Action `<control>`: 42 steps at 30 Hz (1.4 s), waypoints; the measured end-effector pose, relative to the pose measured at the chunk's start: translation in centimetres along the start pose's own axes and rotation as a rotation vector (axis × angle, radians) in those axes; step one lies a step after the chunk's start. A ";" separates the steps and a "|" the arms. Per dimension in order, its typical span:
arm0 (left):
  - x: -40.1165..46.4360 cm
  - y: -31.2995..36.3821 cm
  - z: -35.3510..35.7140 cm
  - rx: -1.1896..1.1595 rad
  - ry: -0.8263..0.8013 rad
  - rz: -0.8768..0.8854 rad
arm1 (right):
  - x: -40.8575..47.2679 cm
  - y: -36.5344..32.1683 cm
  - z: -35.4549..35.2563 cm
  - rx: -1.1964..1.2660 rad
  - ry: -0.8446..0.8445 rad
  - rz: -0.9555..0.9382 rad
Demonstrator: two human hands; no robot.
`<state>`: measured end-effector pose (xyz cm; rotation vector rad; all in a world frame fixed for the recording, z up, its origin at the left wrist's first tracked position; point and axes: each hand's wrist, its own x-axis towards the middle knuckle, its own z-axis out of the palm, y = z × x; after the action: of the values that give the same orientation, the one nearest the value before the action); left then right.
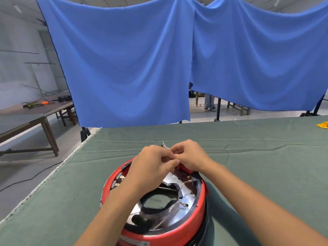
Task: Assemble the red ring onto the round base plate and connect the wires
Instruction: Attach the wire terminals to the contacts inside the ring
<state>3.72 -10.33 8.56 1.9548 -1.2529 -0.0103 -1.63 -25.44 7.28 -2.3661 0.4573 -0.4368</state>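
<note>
Both sets of fingertips meet over the far rim of the assembly, at about twelve o'clock from its centre. The left hand [152, 162] and right hand [188, 156] each have fingers curled in a pinch on the thin wires [165, 146], whose free ends poke out beyond the knuckles toward eleven o'clock, long axis running away from the person. Neither hand is clearly nearer; they touch. Below them, toward six o'clock, the red ring [184, 228] already sits around the round base plate [186, 197] on the green tablecloth [248, 148]. Judging by this, joining the wire ends is the step in hand.
</note>
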 end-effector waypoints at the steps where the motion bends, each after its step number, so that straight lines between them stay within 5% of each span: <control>1: 0.1 -0.4 -0.2 0.003 0.005 -0.017 | 0.3 -0.1 0.3 0.054 0.003 0.008; 8: 0.5 -1.7 -0.4 -0.007 -0.052 -0.071 | -1.5 1.4 -0.2 0.362 0.126 0.126; 19: 0.0 -0.9 1.2 -0.014 -0.226 -0.055 | -3.7 2.7 2.3 0.336 0.280 0.180; 42: 0.2 -1.4 2.0 0.006 -0.212 -0.006 | -3.8 3.0 2.4 0.433 0.279 0.154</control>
<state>4.07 -11.45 6.45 2.0029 -1.3835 -0.2222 -4.59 -24.52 2.83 -1.8471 0.6007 -0.7190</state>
